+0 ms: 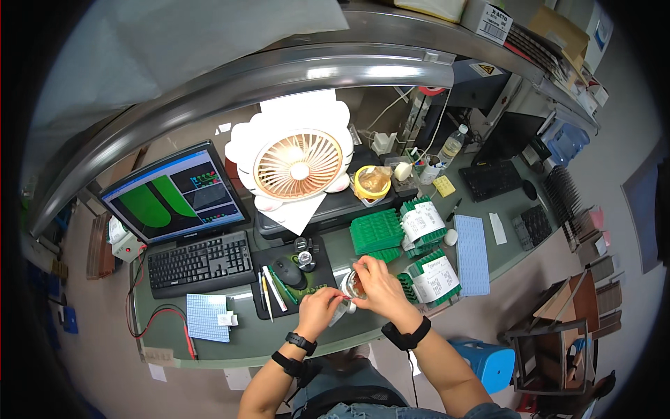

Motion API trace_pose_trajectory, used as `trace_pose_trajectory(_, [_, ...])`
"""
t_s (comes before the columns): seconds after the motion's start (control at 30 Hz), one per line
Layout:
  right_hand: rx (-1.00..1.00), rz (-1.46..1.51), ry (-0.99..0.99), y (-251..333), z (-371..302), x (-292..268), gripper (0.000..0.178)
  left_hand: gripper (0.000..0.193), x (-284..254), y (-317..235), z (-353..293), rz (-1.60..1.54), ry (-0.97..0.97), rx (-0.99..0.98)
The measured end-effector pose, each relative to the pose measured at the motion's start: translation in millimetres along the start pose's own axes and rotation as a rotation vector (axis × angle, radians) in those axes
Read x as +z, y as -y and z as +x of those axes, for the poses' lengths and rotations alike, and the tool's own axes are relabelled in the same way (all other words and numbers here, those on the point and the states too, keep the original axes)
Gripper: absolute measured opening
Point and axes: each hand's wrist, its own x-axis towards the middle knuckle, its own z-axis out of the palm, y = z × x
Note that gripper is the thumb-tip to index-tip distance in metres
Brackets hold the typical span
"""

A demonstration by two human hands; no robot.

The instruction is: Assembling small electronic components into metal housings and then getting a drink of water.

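- A green-grey desk (262, 343) spans the frame; its curved front edge runs just below the hands, and strips of desktop show at lower left.
- A white fan (300, 171) stands upper centre, beyond the hands.
- A lit monitor (171, 195) stands at left, above a black keyboard (202, 262).
- Green slotted stacks (375, 232) crowd the right hand's far and right sides; a blue ribbed sheet (472, 255) lies farther right.
- A black mat (315, 274) with a mouse (286, 271) and pens (266, 293) takes up the space left of the hands.
- At lower centre, the right hand (380, 286) grasps a clear round container (354, 285); the left hand (319, 311) pinches a thin reddish piece (343, 297) beside it, too small to identify.
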Motion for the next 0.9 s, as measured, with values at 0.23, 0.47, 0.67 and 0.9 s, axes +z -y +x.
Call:
trace_pose_trajectory(0.23, [-0.094,-0.099,0.050,5.8,2.2,10.1,0.078,0.011,-1.8,4.1,0.3,0.153,-0.040,0.161])
trace_pose_trajectory(0.47, [-0.062,0.170,-0.159,-1.3,-7.1,-10.0,0.044,0.019,-16.9,6.5,-20.1,-0.161,-0.057,-0.133])
trace_pose_trajectory(0.67, [0.358,1.264,-0.206,-1.9,-59.0,-3.6,0.016,0.016,-7.5,27.9,-47.8,0.040,0.007,-0.169])
trace_pose_trajectory(0.9, [0.380,1.461,-0.270,18.8,-82.1,-6.2,0.028,0.012,17.8,56.7,-38.0,0.375,-0.018,0.073])
